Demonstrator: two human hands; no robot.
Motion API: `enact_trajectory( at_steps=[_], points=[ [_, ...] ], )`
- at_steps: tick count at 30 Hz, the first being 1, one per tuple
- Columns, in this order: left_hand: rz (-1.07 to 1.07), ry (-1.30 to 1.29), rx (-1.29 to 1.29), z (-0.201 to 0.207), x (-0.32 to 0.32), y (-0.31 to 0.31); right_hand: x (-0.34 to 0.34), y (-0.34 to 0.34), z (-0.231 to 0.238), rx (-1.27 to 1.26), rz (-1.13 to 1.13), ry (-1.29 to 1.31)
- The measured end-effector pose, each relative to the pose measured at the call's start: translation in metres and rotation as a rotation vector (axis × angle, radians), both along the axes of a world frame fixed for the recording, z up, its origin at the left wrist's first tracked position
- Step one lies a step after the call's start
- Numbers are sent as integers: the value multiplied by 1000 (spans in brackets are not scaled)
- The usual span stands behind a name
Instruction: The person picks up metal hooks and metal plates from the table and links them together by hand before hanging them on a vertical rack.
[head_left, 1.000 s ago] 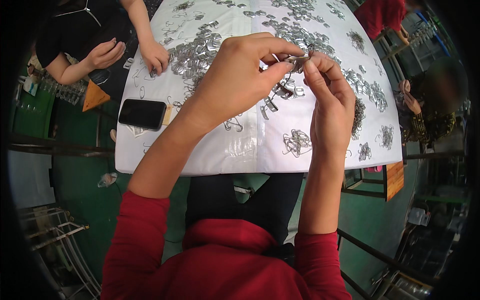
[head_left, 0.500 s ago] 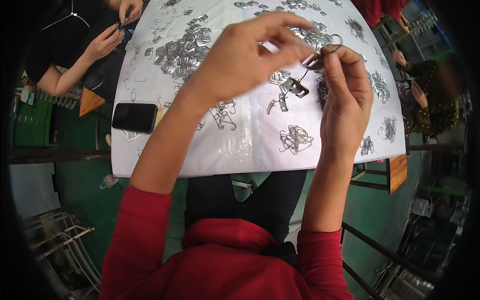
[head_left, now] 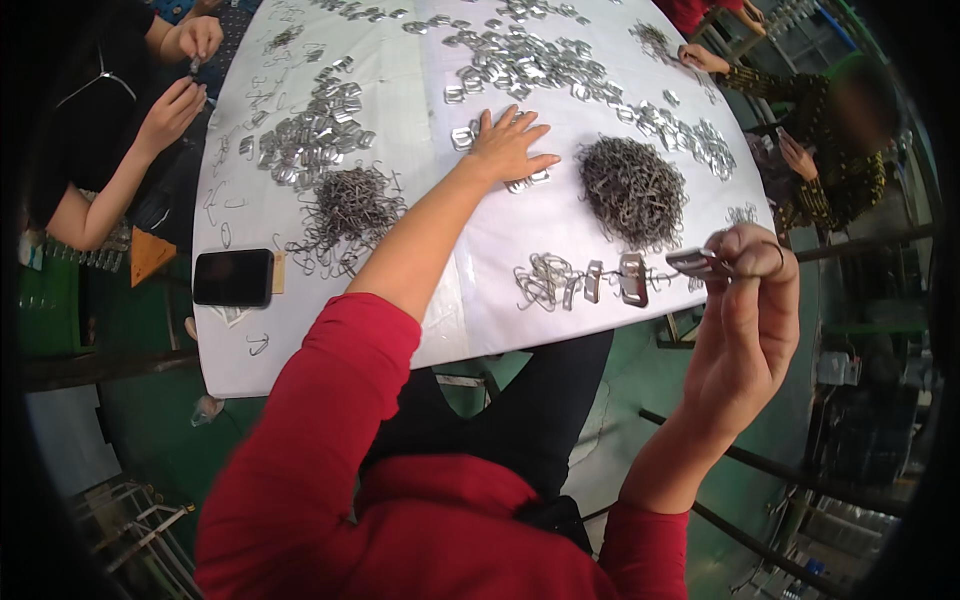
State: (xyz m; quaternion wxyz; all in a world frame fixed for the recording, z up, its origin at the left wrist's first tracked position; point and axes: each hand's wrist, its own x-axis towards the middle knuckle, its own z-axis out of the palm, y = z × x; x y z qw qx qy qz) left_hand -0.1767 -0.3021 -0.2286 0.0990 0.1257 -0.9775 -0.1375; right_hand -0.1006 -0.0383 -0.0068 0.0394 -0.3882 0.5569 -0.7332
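My left hand (head_left: 508, 150) reaches over the white table with its fingers spread, palm down on a few small silver metal buckle-like pieces that it partly covers. At the near right edge of the table, my right hand (head_left: 745, 305) is raised and pinches a dark wire hook. A bent metal piece (head_left: 697, 262) sits against its fingertips. Leftward from there trails a string of similar metal pieces (head_left: 633, 280) linked by wire, seen over a small heap of wire hooks (head_left: 543, 280). Whether the string touches that heap I cannot tell.
A large dark pile of hooks (head_left: 632, 190) lies right of centre, another hook pile (head_left: 350, 212) left. Silver pieces (head_left: 530, 62) spread across the far side. A black phone (head_left: 233, 278) rests at the left edge. Co-workers' hands (head_left: 172, 112) work at left and right (head_left: 705, 60).
My left hand has left my right hand and come down, spread, on metal pieces on the table. My right hand has moved right and nearer, carrying the linked pieces. The view has shifted.
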Motion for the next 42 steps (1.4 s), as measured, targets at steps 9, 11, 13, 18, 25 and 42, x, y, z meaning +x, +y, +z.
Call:
enact_trajectory(
  at_steps=[9,11,13,18,25,42],
  points=[
    [-308,140,94,-1,87,44,30,63,-16,51,-32,-94],
    [-269,72,36,6,96,48,38,70,-27,64,-25,-126],
    [-249,132,5,10,103,51,45,74,-37,87,14,-166],
    [-203,241,450,74,160,84,60,78,-78,151,129,-189],
    [-61,30,1149,131,237,139,81,67,-131,277,226,-301],
    [-17,118,920,113,291,151,86,29,-165,536,447,-26]
  ],
)
